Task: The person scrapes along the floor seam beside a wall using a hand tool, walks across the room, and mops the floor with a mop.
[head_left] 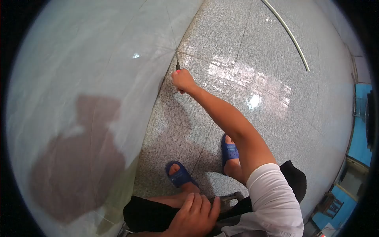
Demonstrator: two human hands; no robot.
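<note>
My right hand (pixel 183 81) reaches out at the upper middle, its fingers closed round the handle of a thin tool (pixel 178 65) with a dark shank and a bit of red at the grip. The tool's tip meets the edge between the pale grey surface (pixel 130 31) and the speckled floor (pixel 213 35). Near the bottom, my left hand (pixel 195 215) rests by my knee with its fingers stretched out and nothing visible in it.
My feet in blue slippers (pixel 180 176) stand on the speckled floor. A pale curved tube (pixel 290 33) lies at the upper right. A small wooden chair (pixel 329 204) stands at the far right. My shadow falls on the grey surface.
</note>
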